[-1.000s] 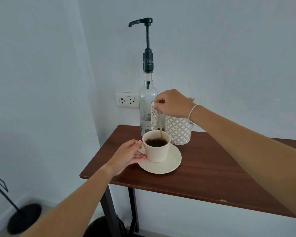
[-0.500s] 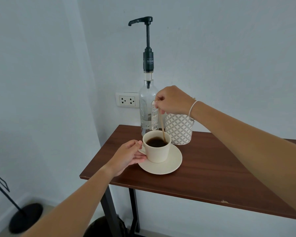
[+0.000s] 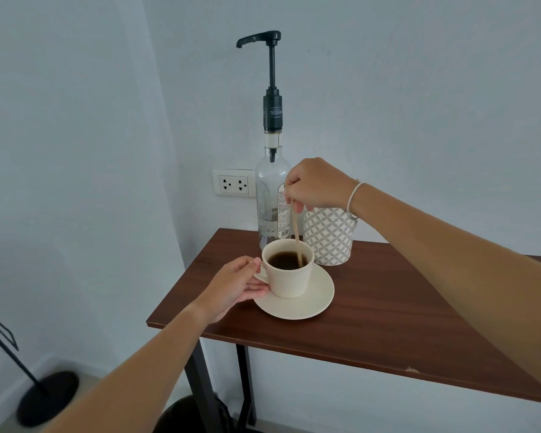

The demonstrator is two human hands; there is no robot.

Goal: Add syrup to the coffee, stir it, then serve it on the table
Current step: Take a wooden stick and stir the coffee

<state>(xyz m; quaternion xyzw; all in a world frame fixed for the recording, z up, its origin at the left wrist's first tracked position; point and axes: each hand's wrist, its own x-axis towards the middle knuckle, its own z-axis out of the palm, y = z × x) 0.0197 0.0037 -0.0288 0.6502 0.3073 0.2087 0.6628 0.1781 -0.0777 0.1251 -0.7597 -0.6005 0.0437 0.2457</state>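
You're in the stir step. Your right hand [image 3: 316, 184] is pinched shut on a thin wooden stir stick [image 3: 296, 237], lower end dipped in the coffee [image 3: 286, 260] toward the cup's right-rear side. Your left hand [image 3: 236, 284] is closed on the handle of the cream coffee cup [image 3: 288, 270], thumb on top, fingers curled below it and resting at the saucer [image 3: 313, 303] edge.

The cup sits on the saucer near the left front corner of the wooden table [image 3: 388, 301]. The syrup pump bottle [image 3: 272, 182] stands just behind it; a patterned canister [image 3: 330, 237] stands beside the bottle, behind the cup to the right.

Suggestions, my judgement:
- Keep the left-hand brace on. The cup is close to the table edge, and the saucer will probably slide if the stick drags the wall.
- Use small circles and keep the tip low. The level looks fairly high, so fast sweeps risk slopping over the rim.
- Sweep the bottom, since syrup likely settles there.
- Watch your right wrist: it's close to the canister and bottle.
- Lift the stick straight up and let it drip over the cup before you move anything.
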